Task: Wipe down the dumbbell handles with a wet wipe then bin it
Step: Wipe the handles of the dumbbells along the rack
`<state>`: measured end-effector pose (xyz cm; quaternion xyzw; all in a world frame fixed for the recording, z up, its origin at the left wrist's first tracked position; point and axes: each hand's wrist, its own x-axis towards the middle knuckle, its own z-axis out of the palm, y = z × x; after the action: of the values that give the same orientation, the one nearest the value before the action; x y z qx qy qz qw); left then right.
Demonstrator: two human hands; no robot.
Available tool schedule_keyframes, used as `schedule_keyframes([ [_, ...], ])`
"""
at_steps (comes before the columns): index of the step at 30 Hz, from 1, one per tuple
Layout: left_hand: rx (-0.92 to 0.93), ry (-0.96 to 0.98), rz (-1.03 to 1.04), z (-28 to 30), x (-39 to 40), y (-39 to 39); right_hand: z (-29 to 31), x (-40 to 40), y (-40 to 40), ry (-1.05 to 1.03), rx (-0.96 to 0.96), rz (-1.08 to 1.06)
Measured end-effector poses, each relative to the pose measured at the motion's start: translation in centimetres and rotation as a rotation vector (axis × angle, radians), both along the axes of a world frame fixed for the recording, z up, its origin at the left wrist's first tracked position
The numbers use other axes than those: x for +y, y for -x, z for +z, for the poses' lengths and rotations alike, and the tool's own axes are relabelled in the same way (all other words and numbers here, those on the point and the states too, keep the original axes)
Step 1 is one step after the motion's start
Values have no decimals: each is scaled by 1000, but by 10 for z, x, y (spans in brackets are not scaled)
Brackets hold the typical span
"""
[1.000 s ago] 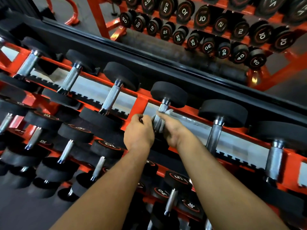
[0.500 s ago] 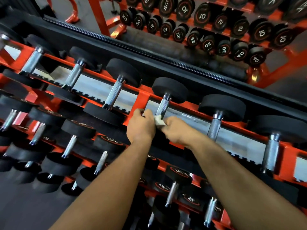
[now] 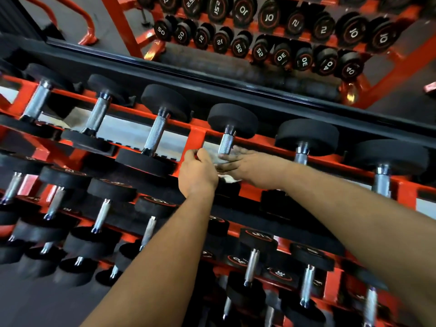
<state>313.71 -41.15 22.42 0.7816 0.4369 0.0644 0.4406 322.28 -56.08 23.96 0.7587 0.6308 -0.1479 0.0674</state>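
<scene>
Black dumbbells with knurled steel handles lie in rows on an orange rack (image 3: 197, 138). The middle dumbbell of the top row shows its bare handle (image 3: 226, 143) just above my hands. A white wet wipe (image 3: 227, 178) is bunched between my two hands, mostly hidden, with a bit showing below them. My left hand (image 3: 197, 173) is curled, fingertips pinching the wipe's left side. My right hand (image 3: 243, 165) lies with fingers stretched flat over the wipe, at the handle's lower end.
Neighbouring top-row handles stand to the left (image 3: 155, 133) and right (image 3: 302, 153). Lower rows hold smaller dumbbells (image 3: 251, 265). A mirror (image 3: 259, 31) behind the rack reflects more numbered dumbbells. A dark ledge (image 3: 212, 74) runs along the rack's back.
One second ago my right hand was wrapped round the handle with the wipe. Both hands have slid down off it; the handle is now bare and the wipe sits between my hands.
</scene>
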Motion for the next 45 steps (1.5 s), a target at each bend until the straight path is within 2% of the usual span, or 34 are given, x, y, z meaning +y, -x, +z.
schedule_keyframes([
  [2,3,7,-13,2,0,1,4,-16,-6,79,-100,72],
  [5,47,15,-46,8,1,3,11,-35,4,105,-42,-96],
  [11,68,72,-192,17,-6,15,12,-92,55,-495,261,-710],
  [15,155,-176,-201,21,-33,47,17,-123,88,-684,335,-878],
  [17,71,-325,-183,27,-63,64,21,-136,99,-723,377,-965],
  [19,-11,-402,-249,32,-96,72,26,-148,104,-777,441,-1120],
  [21,-37,-345,-333,31,-127,74,27,-157,103,-822,485,-1283],
  [23,35,-175,-373,28,-153,70,26,-165,104,-863,514,-1383],
  [27,259,110,-264,27,-175,46,28,-173,109,-893,577,-1450],
  [30,336,193,-155,32,-176,28,29,-177,104,-791,472,-1346],
  [34,383,280,-29,34,-181,9,29,-191,86,-678,258,-1011],
  [37,267,278,118,21,-190,5,22,-199,59,-550,-8,-660],
  [39,128,274,214,13,-197,6,10,-198,38,-366,-125,-393],
  [42,-11,198,280,9,-203,8,6,-189,21,2,-116,-129],
  [45,-17,116,274,13,-207,8,9,-183,11,100,-156,3],
])
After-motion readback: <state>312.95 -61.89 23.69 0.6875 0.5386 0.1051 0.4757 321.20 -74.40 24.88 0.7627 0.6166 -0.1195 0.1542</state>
